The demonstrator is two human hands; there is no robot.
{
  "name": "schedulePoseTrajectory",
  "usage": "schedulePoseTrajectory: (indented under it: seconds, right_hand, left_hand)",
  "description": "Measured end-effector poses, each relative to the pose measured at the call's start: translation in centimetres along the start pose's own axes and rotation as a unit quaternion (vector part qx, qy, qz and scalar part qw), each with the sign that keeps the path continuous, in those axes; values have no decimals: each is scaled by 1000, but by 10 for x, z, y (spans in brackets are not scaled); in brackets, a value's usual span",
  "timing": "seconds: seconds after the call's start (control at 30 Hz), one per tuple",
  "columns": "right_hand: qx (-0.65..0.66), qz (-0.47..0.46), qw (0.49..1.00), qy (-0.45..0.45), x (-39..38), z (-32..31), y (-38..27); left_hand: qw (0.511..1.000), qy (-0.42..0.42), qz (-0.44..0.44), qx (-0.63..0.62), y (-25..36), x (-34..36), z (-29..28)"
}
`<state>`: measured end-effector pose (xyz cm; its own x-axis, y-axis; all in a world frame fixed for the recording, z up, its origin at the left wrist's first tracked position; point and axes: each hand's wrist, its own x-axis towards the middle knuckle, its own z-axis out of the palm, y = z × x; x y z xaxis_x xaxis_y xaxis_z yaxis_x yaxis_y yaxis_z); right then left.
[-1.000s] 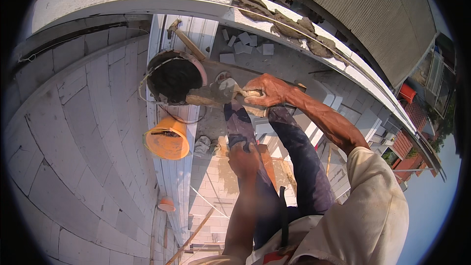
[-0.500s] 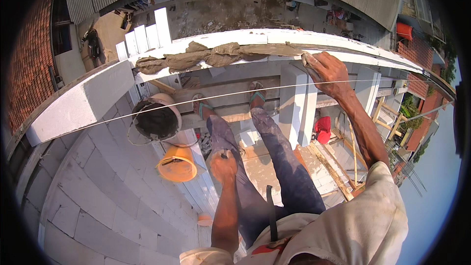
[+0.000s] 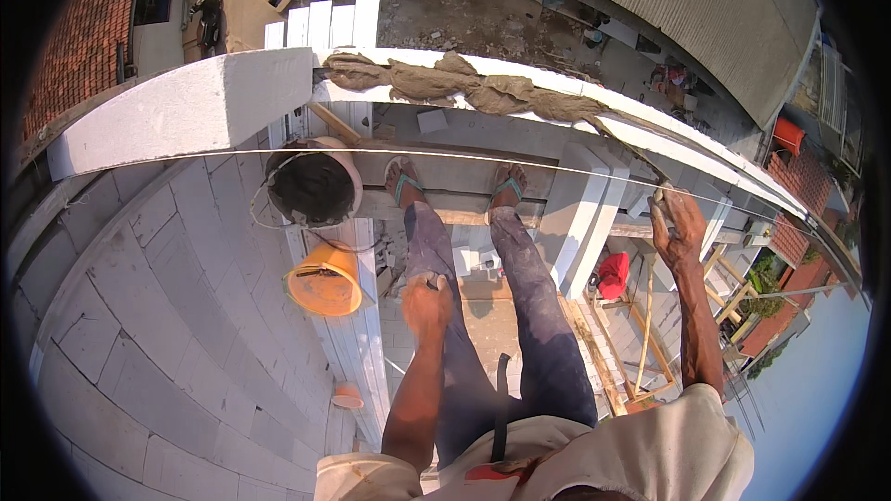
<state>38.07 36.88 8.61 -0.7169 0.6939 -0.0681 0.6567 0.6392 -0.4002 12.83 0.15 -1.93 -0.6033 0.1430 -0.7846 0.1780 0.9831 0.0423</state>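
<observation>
My right hand (image 3: 682, 223) is closed around the handle of a trowel (image 3: 634, 150), out to the right of the white block wall. The trowel's thin blade reaches back to the right end of a lumpy grey mortar bed (image 3: 501, 95) on the wall top (image 3: 687, 134). Over my left thigh, my left hand (image 3: 427, 304) is closed; a small dark bit shows at its thumb, but I cannot make out what it holds. A large white block (image 3: 186, 107) sits on the wall left of the mortar. A taut string (image 3: 464, 158) crosses in front.
A mortar bucket (image 3: 351, 172) and an orange bucket (image 3: 325, 283) stand left of my legs. My sandalled feet rest on planks (image 3: 455, 213). Upright white blocks (image 3: 580, 213), a red item (image 3: 613, 276) and timber framing (image 3: 647, 325) lie to the right. Beyond the wall, the ground (image 3: 436, 23) is far below.
My right hand has drawn back from the wall top toward me, and the trowel now slants down off the mortar's right end. My left hand stays closed over my thigh. The view has turned.
</observation>
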Motion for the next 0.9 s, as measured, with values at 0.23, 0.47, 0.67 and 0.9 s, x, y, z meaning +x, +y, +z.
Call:
schedulePoseTrajectory:
  seconds: [0.23,0.47,0.67,0.9]
  right_hand:
    - [217,-4,951,-218,59,163,-169]
    - [-3,-257,904,-340,148,422,-299]
    - [-247,-320,853,-330,200,557,-387]
    - [-315,-439,771,-337,150,592,-397]
  left_hand:
    - [998,24,-22,-57,-31,4,0]
    - [983,75,-57,-158,-44,-8,18]
    - [964,114,-78,-226,-46,-11,26]
    - [956,100,-96,-259,-53,-8,19]
